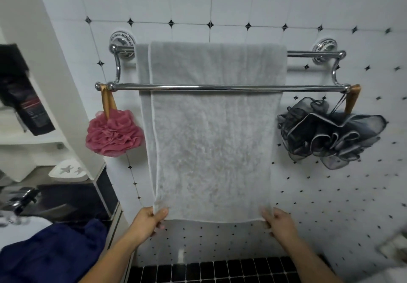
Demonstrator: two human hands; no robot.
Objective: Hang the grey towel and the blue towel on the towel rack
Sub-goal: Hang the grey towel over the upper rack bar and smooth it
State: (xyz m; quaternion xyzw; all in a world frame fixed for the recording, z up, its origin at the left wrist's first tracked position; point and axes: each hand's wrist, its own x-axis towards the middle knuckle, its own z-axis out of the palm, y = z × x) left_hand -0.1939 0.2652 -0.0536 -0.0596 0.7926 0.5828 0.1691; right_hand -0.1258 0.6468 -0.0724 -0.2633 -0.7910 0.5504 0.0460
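Observation:
The grey towel (211, 141) hangs over the back bar of the chrome double-bar towel rack (308, 88) and falls behind the front bar. My left hand (152, 221) pinches its lower left corner. Its lower right corner is held by my right hand (278, 222). The blue towel (52, 254) lies crumpled at the lower left, on a surface beside the wall, apart from both hands.
A pink bath pouf (113, 133) hangs from the rack's left end and a dark grey pouf (330, 135) from its right end. Shelves with a dark bottle (26, 104) and a white soap dish (69, 170) stand at left. Black floor tiles (220, 271) lie below.

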